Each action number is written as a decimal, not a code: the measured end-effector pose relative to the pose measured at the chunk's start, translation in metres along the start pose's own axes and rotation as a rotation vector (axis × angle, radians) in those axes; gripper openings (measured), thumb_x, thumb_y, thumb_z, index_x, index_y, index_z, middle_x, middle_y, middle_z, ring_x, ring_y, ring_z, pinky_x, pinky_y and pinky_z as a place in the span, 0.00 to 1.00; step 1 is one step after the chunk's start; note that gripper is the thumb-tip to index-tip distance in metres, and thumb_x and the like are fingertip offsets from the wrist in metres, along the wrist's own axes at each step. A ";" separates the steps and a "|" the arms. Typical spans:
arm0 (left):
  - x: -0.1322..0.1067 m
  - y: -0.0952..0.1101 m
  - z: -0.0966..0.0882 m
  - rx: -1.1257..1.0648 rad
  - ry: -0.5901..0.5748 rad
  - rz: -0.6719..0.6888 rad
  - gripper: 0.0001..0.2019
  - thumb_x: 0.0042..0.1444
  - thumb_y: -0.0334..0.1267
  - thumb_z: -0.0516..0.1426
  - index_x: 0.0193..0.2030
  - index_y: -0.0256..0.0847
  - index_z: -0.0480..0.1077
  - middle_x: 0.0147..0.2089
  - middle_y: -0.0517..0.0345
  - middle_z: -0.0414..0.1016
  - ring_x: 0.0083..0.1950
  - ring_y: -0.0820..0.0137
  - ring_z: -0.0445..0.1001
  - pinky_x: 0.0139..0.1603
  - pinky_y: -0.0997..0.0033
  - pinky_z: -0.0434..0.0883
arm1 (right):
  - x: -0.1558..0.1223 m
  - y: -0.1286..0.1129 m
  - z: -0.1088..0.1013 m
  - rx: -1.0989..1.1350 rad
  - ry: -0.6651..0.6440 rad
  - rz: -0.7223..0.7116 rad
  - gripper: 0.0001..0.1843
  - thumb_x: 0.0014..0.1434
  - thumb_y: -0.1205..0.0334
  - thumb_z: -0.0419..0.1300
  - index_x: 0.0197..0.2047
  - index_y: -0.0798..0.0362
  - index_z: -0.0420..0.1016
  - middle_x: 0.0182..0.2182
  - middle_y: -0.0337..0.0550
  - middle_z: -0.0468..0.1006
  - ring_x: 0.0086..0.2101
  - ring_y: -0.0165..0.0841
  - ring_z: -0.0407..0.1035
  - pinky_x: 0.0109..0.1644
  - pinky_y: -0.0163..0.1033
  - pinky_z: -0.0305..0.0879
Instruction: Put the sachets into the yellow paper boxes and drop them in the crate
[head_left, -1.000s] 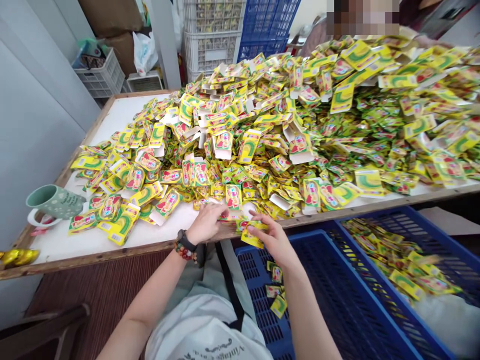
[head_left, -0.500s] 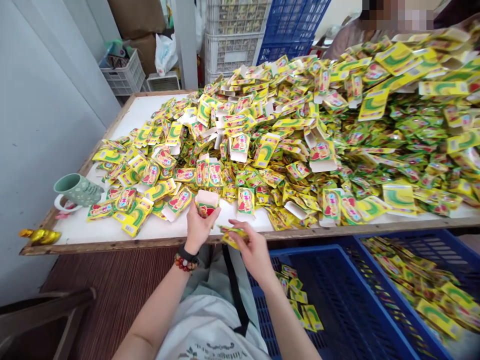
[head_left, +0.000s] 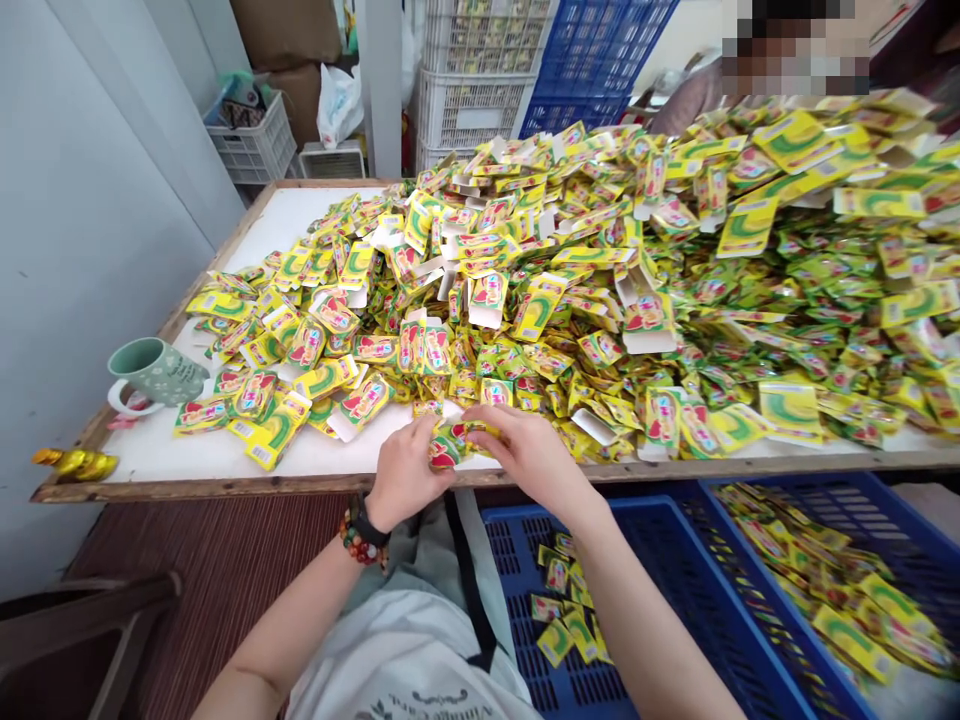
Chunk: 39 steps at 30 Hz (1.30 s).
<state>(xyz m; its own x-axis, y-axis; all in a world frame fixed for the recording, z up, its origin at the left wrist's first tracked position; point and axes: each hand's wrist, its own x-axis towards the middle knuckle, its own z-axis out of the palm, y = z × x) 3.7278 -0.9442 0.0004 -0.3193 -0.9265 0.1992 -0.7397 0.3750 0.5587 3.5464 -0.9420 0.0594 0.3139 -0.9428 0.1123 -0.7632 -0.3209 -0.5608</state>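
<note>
Near the table's front edge, my left hand (head_left: 409, 468) is closed around a small yellow, green and red carton (head_left: 448, 447), now lying sideways. My right hand (head_left: 529, 450) meets it from the right, thumb and fingers pinched on a yellow-green packet (head_left: 480, 430) at the carton's end. My fingers partly cover the packet, so I cannot tell how far it is inside. Just beyond my hands lies a heap of similar cartons (head_left: 425, 343), several with raised white flaps, mixed with shiny green-yellow packets (head_left: 810, 265).
A green mug (head_left: 161, 372) and a gold figurine (head_left: 75, 463) stand at the left of the wood-edged white table (head_left: 300, 477). Below right are blue crates (head_left: 652, 560) holding cartons. Stacked crates (head_left: 480, 105) rise behind. Another person (head_left: 686, 100) sits across the heap.
My right hand has brought the packet up to the carton. My left hand has turned the carton from upright with its flap showing to sideways. The view has shifted slightly.
</note>
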 end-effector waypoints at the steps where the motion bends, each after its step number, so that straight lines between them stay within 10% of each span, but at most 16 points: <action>1: -0.002 -0.001 0.002 0.018 0.001 0.004 0.28 0.43 0.32 0.61 0.55 0.35 0.66 0.48 0.48 0.76 0.46 0.55 0.75 0.45 0.56 0.74 | 0.001 -0.005 -0.002 -0.104 -0.055 0.058 0.10 0.65 0.61 0.55 0.46 0.50 0.75 0.42 0.45 0.79 0.40 0.36 0.74 0.42 0.37 0.64; 5: -0.007 -0.002 0.012 0.026 0.089 0.028 0.27 0.43 0.32 0.60 0.54 0.35 0.65 0.48 0.47 0.75 0.46 0.56 0.75 0.46 0.56 0.74 | 0.004 -0.028 -0.006 -0.401 -0.172 0.222 0.08 0.64 0.61 0.56 0.45 0.53 0.73 0.36 0.48 0.78 0.37 0.39 0.75 0.34 0.37 0.59; 10: -0.006 -0.003 0.014 0.063 0.068 0.188 0.26 0.42 0.31 0.59 0.52 0.37 0.65 0.44 0.48 0.75 0.45 0.56 0.75 0.44 0.55 0.74 | 0.008 -0.034 0.000 -0.474 -0.203 0.092 0.10 0.61 0.71 0.57 0.45 0.54 0.73 0.35 0.48 0.78 0.32 0.40 0.75 0.30 0.38 0.58; 17: -0.006 -0.018 0.024 -0.206 0.199 0.184 0.34 0.48 0.39 0.61 0.62 0.36 0.54 0.56 0.43 0.71 0.54 0.57 0.74 0.52 0.57 0.74 | 0.010 -0.015 0.042 -0.220 0.440 -0.249 0.17 0.65 0.63 0.54 0.55 0.55 0.69 0.43 0.50 0.76 0.42 0.38 0.70 0.44 0.41 0.67; 22: -0.013 -0.023 0.040 -0.293 0.217 0.090 0.33 0.53 0.46 0.59 0.62 0.36 0.54 0.55 0.41 0.71 0.53 0.57 0.75 0.49 0.57 0.75 | 0.006 -0.013 0.056 -0.355 0.387 -0.323 0.17 0.66 0.66 0.50 0.55 0.56 0.72 0.44 0.51 0.75 0.43 0.40 0.66 0.46 0.45 0.60; 31: -0.019 -0.025 0.048 -0.286 0.355 0.094 0.32 0.54 0.46 0.59 0.62 0.36 0.55 0.55 0.41 0.71 0.53 0.57 0.74 0.50 0.59 0.75 | 0.004 -0.019 0.071 -0.187 0.832 -0.159 0.13 0.62 0.62 0.61 0.51 0.50 0.74 0.36 0.39 0.80 0.48 0.37 0.69 0.57 0.47 0.49; 39: -0.019 -0.023 0.049 -0.234 0.348 0.059 0.31 0.55 0.47 0.59 0.62 0.38 0.54 0.53 0.43 0.72 0.51 0.59 0.76 0.48 0.61 0.75 | -0.001 -0.015 0.074 -0.188 0.833 -0.109 0.08 0.61 0.61 0.62 0.43 0.45 0.80 0.32 0.39 0.81 0.48 0.41 0.69 0.55 0.49 0.50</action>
<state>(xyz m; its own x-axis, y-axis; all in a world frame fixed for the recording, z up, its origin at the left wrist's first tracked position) 3.7218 -0.9342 -0.0554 -0.1085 -0.8737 0.4742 -0.5589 0.4481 0.6978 3.5996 -0.9300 0.0069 -0.0698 -0.6408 0.7645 -0.8568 -0.3539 -0.3749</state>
